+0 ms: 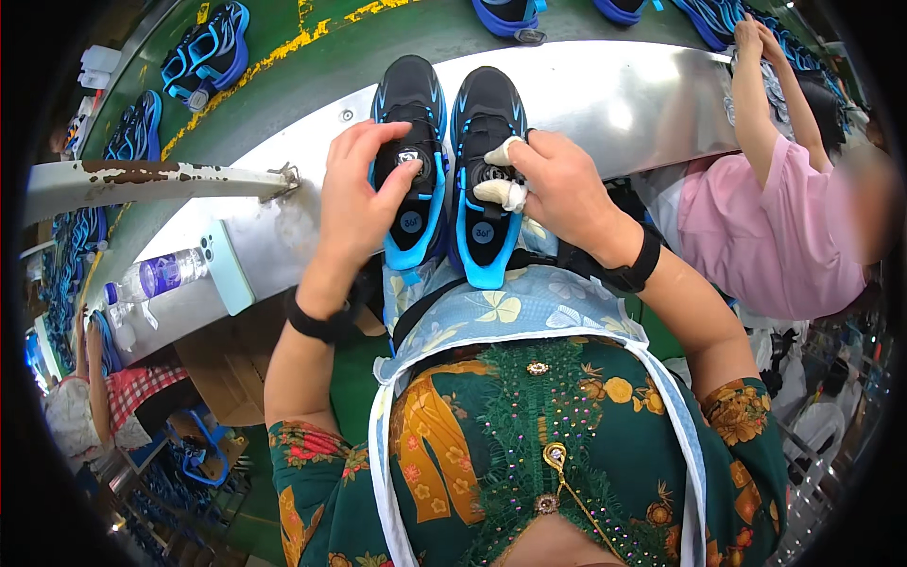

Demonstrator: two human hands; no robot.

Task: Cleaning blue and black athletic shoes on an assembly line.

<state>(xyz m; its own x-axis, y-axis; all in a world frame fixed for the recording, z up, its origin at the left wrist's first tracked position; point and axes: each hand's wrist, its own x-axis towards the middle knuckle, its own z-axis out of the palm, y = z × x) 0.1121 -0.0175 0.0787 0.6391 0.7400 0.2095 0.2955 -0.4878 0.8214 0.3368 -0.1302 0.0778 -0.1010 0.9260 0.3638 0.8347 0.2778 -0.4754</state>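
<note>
Two black sports shoes with blue trim stand side by side before me, toes pointing away. On the tongue of the left shoe [414, 93] is a round lacing dial [408, 157]. My left hand [357, 189] reaches over this shoe, thumb at the dial's edge and index finger apart beyond it. The right shoe [488, 99] has a similar dial [497, 174], partly covered. My right hand [567, 194] pinches that dial between thumb and index finger, both wearing pale finger covers. Dark bands circle both my wrists.
The shoes stand on a metal ledge [605, 104] beside a green surface carrying more shoes [206, 52]. At left are a worn metal bar [142, 181], a plastic bottle [156, 277] and a light-green phone [227, 267]. A person in pink [756, 227] works at right, another person [118, 397] at left.
</note>
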